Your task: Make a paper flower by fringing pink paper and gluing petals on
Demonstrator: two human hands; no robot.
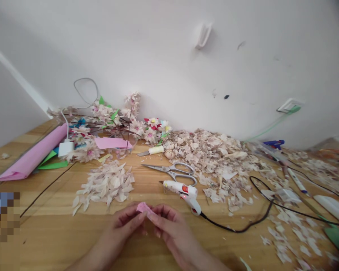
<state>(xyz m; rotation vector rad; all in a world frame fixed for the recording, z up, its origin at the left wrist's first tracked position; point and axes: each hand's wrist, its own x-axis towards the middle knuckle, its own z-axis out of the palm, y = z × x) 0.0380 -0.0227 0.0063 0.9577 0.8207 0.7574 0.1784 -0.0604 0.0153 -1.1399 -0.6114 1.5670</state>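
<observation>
While both hands met at the near middle of the wooden table point(73, 244), a small piece of pink paper point(142, 207) was between them, its frilled edge standing up above the fingertips. The left hand point(126, 223) had its thumb and forefinger closed on the left of the piece, and the right hand point(171, 226) pinched it from the right, thumb forward; both sets of fingers were bent, and how the lower ones lay behind the paper could not be told. Just beyond the right hand lay a white glue gun point(188, 194), nozzle to the left, a small red light glowing on its side and its black cable point(237, 230) looping away to the right. Farther off, scissors point(169, 170) rested with their blades partly open and pointing left, and beyond them was a knife point(156, 150) with a pale handle. A small heap of pale petals point(109, 184) lay far of the left hand, and a much larger heap of papery flakes point(205, 150) spread on the far right against the wall point(164, 56). On the far left were flowering branches point(101, 116), a flat pink sheet point(113, 142), a white charger point(66, 148) and a pink roll point(39, 148) beside green sheets point(55, 165)
</observation>
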